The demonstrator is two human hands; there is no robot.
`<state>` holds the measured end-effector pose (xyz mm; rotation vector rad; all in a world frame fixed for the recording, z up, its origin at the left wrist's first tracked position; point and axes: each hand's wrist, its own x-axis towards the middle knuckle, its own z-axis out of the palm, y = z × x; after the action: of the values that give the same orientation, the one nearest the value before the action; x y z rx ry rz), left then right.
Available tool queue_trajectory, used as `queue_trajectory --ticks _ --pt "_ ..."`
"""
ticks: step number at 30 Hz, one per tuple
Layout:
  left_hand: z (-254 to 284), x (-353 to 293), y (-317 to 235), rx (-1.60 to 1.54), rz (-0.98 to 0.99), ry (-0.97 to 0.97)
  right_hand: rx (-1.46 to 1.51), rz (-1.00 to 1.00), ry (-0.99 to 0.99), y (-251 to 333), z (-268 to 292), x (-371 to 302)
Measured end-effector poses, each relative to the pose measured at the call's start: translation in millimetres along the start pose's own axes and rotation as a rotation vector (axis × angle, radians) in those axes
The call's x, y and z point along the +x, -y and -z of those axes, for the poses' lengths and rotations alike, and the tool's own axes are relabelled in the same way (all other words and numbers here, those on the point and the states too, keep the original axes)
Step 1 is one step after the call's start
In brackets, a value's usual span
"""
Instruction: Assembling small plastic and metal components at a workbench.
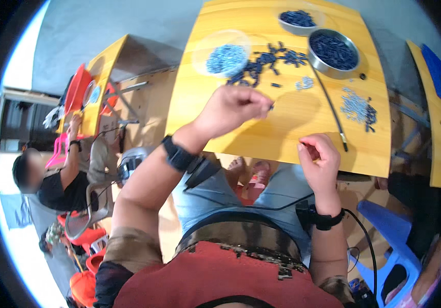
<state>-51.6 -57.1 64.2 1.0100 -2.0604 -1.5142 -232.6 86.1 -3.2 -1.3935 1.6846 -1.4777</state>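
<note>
Above the near middle of a yellow wooden table [200,97], my left hand [233,110] is closed in a pinch. A small dark piece [271,107] shows at its fingertips. My right hand [324,160], by the table's front edge, has its fingers curled together; what they hold, if anything, is hidden. Beyond my left hand lies a loose spread of dark blue short pieces [266,60], with one dark piece [276,85] apart from it. A small cluster of pale blue bits [304,82] lies nearby. A thin black rod [331,105] with a pale tip lies near my right hand.
A round clear dish [200,55] holds light blue pieces. At the back right stand a metal bowl [355,65] and a clear tub [282,26] of dark pieces. Pale pieces [355,106] lie far right. A blue stool [402,251] and a seated person [69,179] flank me.
</note>
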Motion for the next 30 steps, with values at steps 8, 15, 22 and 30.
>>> queue_trajectory --ticks 8,15,22,30 --pt "-33 -40 11 -0.627 0.053 0.124 0.766 -0.425 0.092 23 5 -1" --pt "-35 -54 9 -0.669 0.079 0.137 0.553 -0.139 0.083 43 -10 -7" --pt "-37 -60 7 -0.654 0.034 0.141 0.436 -0.026 0.044 49 -13 -12" --pt "-39 -61 0 -0.398 -0.065 0.080 0.507 -0.064 0.050 50 -14 -16"
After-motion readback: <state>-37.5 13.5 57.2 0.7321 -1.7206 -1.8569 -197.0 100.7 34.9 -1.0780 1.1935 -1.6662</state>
